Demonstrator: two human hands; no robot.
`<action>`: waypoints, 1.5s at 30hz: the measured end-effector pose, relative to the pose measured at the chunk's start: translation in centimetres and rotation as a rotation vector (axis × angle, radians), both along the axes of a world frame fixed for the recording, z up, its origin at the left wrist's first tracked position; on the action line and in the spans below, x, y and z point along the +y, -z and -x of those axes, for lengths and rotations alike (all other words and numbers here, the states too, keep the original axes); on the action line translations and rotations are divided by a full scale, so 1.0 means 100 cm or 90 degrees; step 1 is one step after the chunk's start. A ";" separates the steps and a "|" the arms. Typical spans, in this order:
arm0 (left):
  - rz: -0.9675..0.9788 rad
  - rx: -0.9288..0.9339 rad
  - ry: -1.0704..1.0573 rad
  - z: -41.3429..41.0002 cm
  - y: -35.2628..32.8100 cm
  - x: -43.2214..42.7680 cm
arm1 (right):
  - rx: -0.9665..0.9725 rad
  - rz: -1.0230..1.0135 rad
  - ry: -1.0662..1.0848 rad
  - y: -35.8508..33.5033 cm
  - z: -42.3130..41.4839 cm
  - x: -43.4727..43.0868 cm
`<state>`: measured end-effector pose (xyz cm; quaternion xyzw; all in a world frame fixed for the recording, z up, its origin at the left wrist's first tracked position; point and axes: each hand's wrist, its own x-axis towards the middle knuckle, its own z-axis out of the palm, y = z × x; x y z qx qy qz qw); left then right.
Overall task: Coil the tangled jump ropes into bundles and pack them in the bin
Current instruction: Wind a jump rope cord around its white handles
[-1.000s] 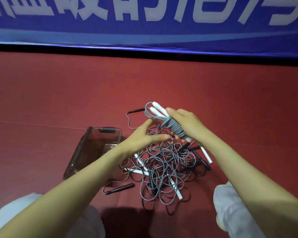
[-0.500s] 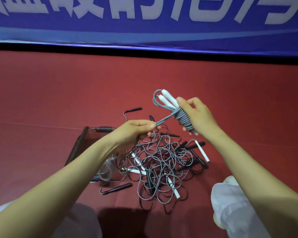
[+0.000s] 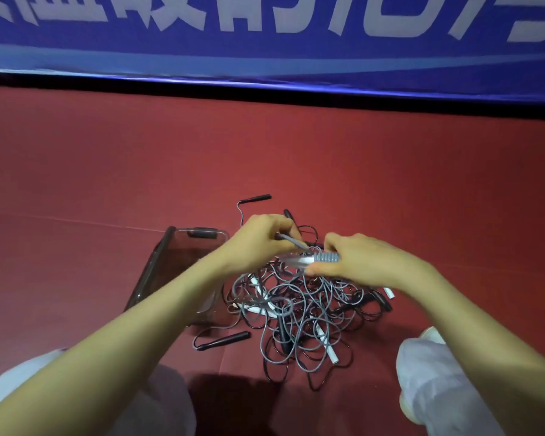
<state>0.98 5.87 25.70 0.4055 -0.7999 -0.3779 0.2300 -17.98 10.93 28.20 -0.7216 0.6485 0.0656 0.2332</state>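
The right hand [image 3: 359, 261] grips a grey jump rope bundle [image 3: 326, 258], thumb underneath and fingers curled over the top. The cord is wound in tight turns round the two white handles, which stick out to the left of the grip. The left hand [image 3: 258, 240] pinches the loose grey tail [image 3: 291, 241] of that same rope between thumb and fingertips, just beside the coil.

Half a second ago the bundle was held higher and stood steeply tilted, its handles pointing up, while the left hand sat well apart to the left and drew the tail out. The bundle has since come down and turned roughly level. It hovers right over the tangled pile [image 3: 306, 305], and the two hands have closed in until they almost meet.

The pile of grey and black cords lies on the red floor [image 3: 390, 171] in the middle of the view, apparently unchanged. A white handle [image 3: 328, 347] pokes out at its near side, one black handle [image 3: 255, 198] lies at its far edge, and another [image 3: 222, 338] lies at its near left.

The tinted clear bin [image 3: 150, 269] stands on the floor touching the pile's left side, partly hidden by the left forearm. A blue banner [image 3: 265, 58] runs along the floor's far edge.
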 end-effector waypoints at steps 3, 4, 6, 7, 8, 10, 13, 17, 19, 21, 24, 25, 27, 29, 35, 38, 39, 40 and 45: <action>-0.077 0.058 -0.054 0.013 0.011 0.012 | 0.175 0.214 0.025 0.009 -0.005 -0.002; -0.111 0.088 -0.055 0.017 0.012 0.016 | 0.189 0.265 0.037 0.009 -0.005 -0.003; -0.204 0.172 -0.061 0.024 0.007 0.021 | 0.187 0.348 0.052 0.010 -0.002 -0.005; -0.263 0.220 -0.071 0.026 0.005 0.019 | 0.175 0.382 0.062 0.010 -0.001 -0.006; -0.326 0.265 -0.072 0.026 0.002 0.017 | 0.160 0.410 0.073 0.009 0.000 -0.006; -0.423 0.299 -0.034 0.023 -0.001 0.012 | 0.135 0.446 0.094 0.008 0.002 -0.006; -0.488 0.291 0.011 0.017 0.000 0.007 | 0.045 0.462 0.124 0.007 0.004 -0.005; -0.467 0.299 -0.008 0.012 0.003 0.007 | -0.219 0.362 0.133 0.001 0.008 -0.002; -0.403 0.348 -0.014 0.010 0.006 0.006 | -0.380 0.291 0.121 -0.003 0.009 0.000; -0.345 0.385 -0.005 0.010 0.007 0.007 | -0.477 0.259 0.106 -0.002 0.008 0.001; -0.283 0.370 0.009 0.013 0.003 0.013 | -0.494 0.284 0.134 0.002 0.004 0.001; -0.260 0.352 0.012 0.014 0.002 0.015 | -0.491 0.296 0.159 0.004 0.003 0.001; -0.213 0.318 0.010 0.014 0.001 0.019 | -0.475 0.302 0.197 0.009 0.004 -0.001; -0.197 0.271 0.002 0.013 -0.001 0.018 | -0.485 0.279 0.215 0.013 0.003 -0.003; -0.116 0.014 0.070 -0.001 -0.010 0.008 | -0.690 0.184 0.339 0.010 0.009 -0.013; -0.212 0.048 0.068 -0.014 -0.009 -0.002 | -0.747 0.136 0.374 0.003 0.020 -0.016; -0.262 0.093 0.057 -0.016 -0.009 -0.004 | -0.772 0.098 0.351 0.001 0.022 -0.015; -0.303 0.126 0.049 -0.018 -0.006 -0.007 | -0.796 0.047 0.315 -0.001 0.023 -0.013; -0.231 0.113 0.058 -0.021 -0.010 -0.005 | -0.718 -0.228 0.088 -0.006 0.010 0.005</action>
